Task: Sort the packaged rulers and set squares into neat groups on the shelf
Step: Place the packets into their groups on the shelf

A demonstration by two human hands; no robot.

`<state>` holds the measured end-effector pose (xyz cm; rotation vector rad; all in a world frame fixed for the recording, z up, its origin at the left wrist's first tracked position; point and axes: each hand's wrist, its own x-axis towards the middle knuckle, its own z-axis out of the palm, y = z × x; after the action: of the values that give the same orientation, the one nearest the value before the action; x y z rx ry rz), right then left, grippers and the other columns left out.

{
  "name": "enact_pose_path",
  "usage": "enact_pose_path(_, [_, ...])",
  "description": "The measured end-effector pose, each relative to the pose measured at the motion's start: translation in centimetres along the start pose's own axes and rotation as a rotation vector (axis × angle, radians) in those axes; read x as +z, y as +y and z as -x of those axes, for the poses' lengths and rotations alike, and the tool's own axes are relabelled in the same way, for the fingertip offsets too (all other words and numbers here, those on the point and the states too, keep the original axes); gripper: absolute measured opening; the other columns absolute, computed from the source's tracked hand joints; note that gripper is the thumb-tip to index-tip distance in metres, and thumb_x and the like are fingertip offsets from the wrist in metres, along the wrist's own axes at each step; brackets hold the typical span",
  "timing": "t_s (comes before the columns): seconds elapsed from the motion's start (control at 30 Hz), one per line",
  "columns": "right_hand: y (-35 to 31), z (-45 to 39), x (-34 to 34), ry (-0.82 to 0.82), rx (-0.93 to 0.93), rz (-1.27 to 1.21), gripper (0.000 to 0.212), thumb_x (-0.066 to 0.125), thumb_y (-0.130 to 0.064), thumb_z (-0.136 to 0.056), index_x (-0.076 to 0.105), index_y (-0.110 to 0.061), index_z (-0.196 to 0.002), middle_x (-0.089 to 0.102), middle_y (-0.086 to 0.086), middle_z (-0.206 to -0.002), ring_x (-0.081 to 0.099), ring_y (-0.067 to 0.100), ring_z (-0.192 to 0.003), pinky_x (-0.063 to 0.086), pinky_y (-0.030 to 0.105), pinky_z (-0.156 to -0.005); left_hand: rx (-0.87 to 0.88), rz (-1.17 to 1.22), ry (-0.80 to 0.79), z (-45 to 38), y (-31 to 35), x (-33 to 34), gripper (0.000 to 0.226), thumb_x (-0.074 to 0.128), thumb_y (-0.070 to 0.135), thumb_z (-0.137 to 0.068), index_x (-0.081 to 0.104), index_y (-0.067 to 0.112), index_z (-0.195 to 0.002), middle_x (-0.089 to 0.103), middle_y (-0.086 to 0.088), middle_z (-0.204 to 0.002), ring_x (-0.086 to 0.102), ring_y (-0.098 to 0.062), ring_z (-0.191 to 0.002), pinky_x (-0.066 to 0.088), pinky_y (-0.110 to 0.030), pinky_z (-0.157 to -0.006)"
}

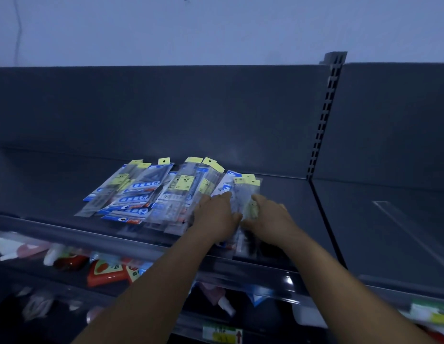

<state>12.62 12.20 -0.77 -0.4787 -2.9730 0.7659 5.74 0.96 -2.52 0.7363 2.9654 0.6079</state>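
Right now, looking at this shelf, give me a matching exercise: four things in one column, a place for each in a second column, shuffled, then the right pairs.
Things
1. blue-label packs
2. clear stack
3. slotted upright
4. red box

Places
A. on the shelf below, at left
B. between the left hand and right hand
C. at the back, right of the pile
D. left part of the pile

Pairs: 1-D, 2-B, 3-C, 4-A
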Motion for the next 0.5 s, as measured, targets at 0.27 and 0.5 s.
enact_pose_path(0.27, [0.2, -2.0, 0.8, 0.06, 0.111, -0.254, 0.074, 0.077, -0.03, -0.072, 0.039, -0.016, -0.134, 0.058, 0.006, -0.126, 0.052, 0.031, -0.118, 0.046, 0.041, -0.097, -0.04, 0.301, 0.05, -0.5, 0.4, -0.1, 0.075, 0.073, 0.025, -0.082, 0.034, 0.012, -0.146, 0.052, -0.01, -0.138, 0.054, -0.026, -0.12, 0.043, -0.031, -0.093])
enact_pose_path(0.5, [0.4, -3.1, 0.7, 0.073, 0.094, -0.452, 0.066, 0.069, -0.005, -0.079, 0.037, -0.012, -0.136, 0.056, 0.006, -0.125, 0.058, 0.027, -0.109, 0.053, 0.044, -0.089, -0.065, 0.36, 0.096, -0.9, 0.5, -0.2, 0.071, 0.077, 0.024, -0.078, 0.044, 0.012, -0.139, 0.056, -0.009, -0.133, 0.056, -0.022, -0.116, 0.043, -0.026, -0.085])
